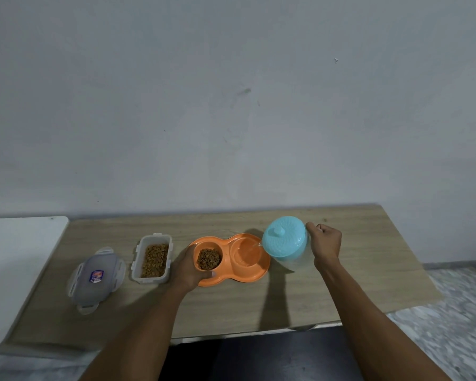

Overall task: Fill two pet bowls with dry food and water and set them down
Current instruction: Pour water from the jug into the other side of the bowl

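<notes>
- Grey, scuffed wall fills the view above our wooden desk (pixel 259 298), whose far edge runs along that wall.
- Off the left edge of the desk we see a white surface (pixel 17 257); past the right edge lies a speckled floor (pixel 456 312).
- Near the middle of the desk sits our orange double bowl (pixel 256 273), its two cups side by side, left and right.
- Our left cup holds brown dry food (pixel 209 259), heaped to about the rim.
- Our left hand (pixel 188 266) wraps around the left end of the double bowl, thumb pressed on the near rim, clamped on it.
- Our right hand (pixel 324 244) is closed around the handle side of a clear jug (pixel 294 259) with a light blue lid (pixel 285 239).
- We hold the jug above the desk, tilted to the left, and a thin stream of water (pixel 254 245) runs from its spout into the right cup.
- That right cup (pixel 245 253) already shows a shallow pool of water.
- Toward the left of the double bowl, just beside our left hand, stands an open clear box (pixel 152 258) with more dry food inside.
- Nearer the left edge its clear lid (pixel 96 277) lies flat on the desk, apart from the box, with a small label on top.
</notes>
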